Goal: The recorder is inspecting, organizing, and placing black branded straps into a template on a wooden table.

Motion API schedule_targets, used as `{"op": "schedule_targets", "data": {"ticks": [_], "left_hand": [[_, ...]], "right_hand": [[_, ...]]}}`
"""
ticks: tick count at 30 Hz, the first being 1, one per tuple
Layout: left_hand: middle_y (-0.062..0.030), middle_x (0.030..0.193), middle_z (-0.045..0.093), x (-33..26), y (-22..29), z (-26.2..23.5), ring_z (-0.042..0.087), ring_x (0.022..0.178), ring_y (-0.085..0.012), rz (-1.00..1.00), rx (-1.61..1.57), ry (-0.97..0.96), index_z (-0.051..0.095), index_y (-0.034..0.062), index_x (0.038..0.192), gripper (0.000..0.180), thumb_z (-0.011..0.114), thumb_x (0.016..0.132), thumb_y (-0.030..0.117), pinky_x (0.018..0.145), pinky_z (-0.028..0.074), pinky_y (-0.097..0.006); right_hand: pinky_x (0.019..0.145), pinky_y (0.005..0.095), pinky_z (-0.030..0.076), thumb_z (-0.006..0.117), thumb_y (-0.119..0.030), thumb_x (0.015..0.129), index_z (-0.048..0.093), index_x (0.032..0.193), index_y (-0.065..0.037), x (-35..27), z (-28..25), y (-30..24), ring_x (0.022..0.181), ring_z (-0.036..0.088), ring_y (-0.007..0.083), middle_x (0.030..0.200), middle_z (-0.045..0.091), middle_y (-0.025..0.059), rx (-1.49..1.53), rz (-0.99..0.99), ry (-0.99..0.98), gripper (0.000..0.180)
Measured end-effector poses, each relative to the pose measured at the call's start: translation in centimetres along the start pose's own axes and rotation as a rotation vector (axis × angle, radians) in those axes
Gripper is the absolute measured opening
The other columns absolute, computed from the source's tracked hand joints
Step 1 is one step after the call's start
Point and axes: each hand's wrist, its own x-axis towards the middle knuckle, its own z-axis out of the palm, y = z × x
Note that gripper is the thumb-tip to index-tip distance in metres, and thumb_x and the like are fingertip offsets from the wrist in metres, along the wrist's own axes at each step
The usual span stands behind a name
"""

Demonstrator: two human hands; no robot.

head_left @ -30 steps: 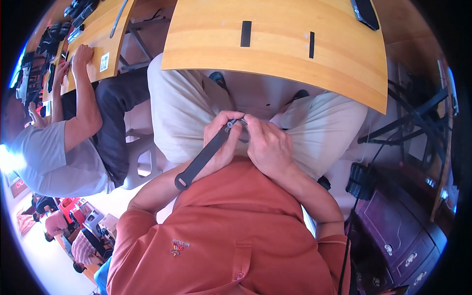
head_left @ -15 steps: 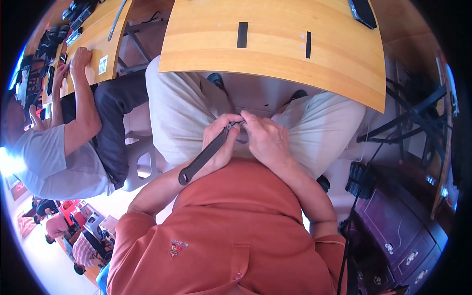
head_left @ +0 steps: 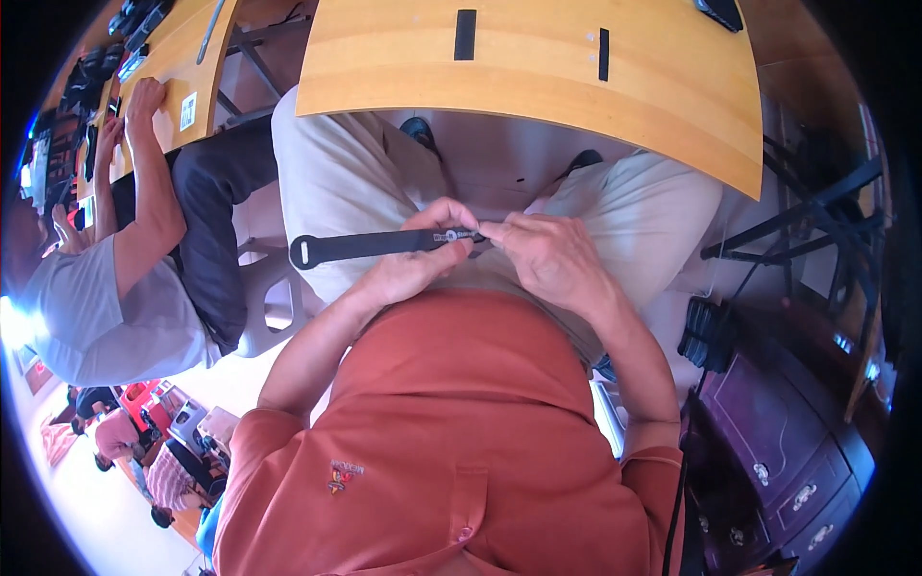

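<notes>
A flat black strap [head_left: 360, 246] with a rounded, slotted end lies almost level above my lap, its slotted end pointing left. My left hand [head_left: 418, 269] is closed on its right part, thumb below and fingers above. Light markings show on the strap between thumb and fingers. My right hand [head_left: 557, 257] meets the left at the strap's right end, its thumb and forefinger pinched there. The fingers cover most of that end, so its exact shape is hidden.
Ahead stands a wooden table [head_left: 528, 91] with two black strips [head_left: 465, 35] on it and a dark flat object [head_left: 720, 12] at its far right. At left a person [head_left: 144, 269] sits at another table [head_left: 182, 62]. A dark red cabinet [head_left: 768, 432] stands at lower right.
The strap has swung from slanting down-left to nearly level, its slotted end now farther left and higher. My right hand has shifted slightly right. The table sits higher in view.
</notes>
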Motion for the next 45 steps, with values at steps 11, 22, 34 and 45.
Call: {"op": "schedule_targets", "data": {"ticks": [11,22,34,45], "left_hand": [[-0.0006,0.099,0.066,0.4,1.0,1.8,0.063,0.092,-0.0084,0.147,0.129,0.314,0.063,-0.0005,0.115,0.028,0.079,0.092,0.006,0.082,0.053,-0.025],[-0.0041,0.104,0.064,-0.8,2.1,0.9,0.061,0.096,-0.0106,0.105,0.330,0.165,0.062,-0.0004,0.119,0.024,0.070,0.096,0.001,0.082,0.052,-0.028],[-0.0111,0.091,0.063,-1.4,5.0,0.0,0.061,0.078,-0.0184,0.121,0.658,0.019,0.063,-0.0003,0.109,0.020,0.065,0.089,0.002,0.071,0.049,-0.035],[-0.0007,0.097,0.060,-3.0,4.1,0.6,0.055,0.091,-0.0088,0.018,0.176,-0.030,0.062,0.0029,0.117,0.016,0.058,0.103,0.008,0.080,0.047,-0.027]], "right_hand": [[0.067,0.0418,0.054,0.061,0.000,0.093,0.071,0.117,0.000,0.1,1.3,-3.1,0.077,0.070,0.0350,0.091,0.071,0.0156,0.185,0.229,0.249,0.026],[0.073,0.0426,0.055,0.060,0.000,0.090,0.073,0.115,-0.002,0.3,0.9,-3.9,0.084,0.071,0.0352,0.096,0.074,0.0155,0.203,0.286,0.118,0.029],[0.063,0.0478,0.053,0.064,-0.010,0.090,0.074,0.109,-0.007,1.4,-1.8,-4.8,0.083,0.071,0.0347,0.089,0.071,0.0149,-0.187,0.138,-0.179,0.022],[0.051,0.0381,0.051,0.078,-0.010,0.084,0.073,0.114,-0.009,0.4,0.1,-3.6,0.062,0.067,0.0253,0.079,0.065,0.0046,0.106,-0.138,0.165,0.030]]}}
